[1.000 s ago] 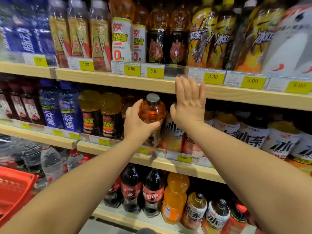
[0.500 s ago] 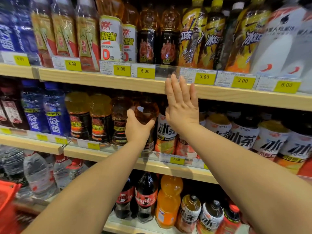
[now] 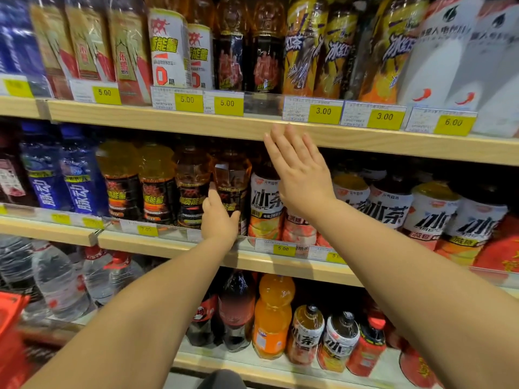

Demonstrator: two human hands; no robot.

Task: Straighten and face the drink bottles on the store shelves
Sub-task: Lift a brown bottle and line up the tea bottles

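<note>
An amber energy-drink bottle (image 3: 233, 175) with a black label stands upright on the middle shelf (image 3: 174, 245), last in a row of like bottles. My left hand (image 3: 219, 220) is wrapped around its lower part, thumb up along the left side. My right hand (image 3: 297, 169) is flat and open, fingers together, held up just in front of the white-labelled iced tea bottles (image 3: 265, 203) and below the upper shelf edge (image 3: 196, 124). It holds nothing.
The top shelf carries tall bottles and cans behind yellow price tags (image 3: 323, 112). The bottom shelf has cola bottles (image 3: 236, 310), an orange soda (image 3: 273, 313) and water bottles (image 3: 56, 279). A red basket (image 3: 11, 327) sits at the lower left.
My left hand has pushed the amber bottle from out in front back onto the middle shelf, upright in its row. The right hand stayed raised and flat. The view shifted slightly.
</note>
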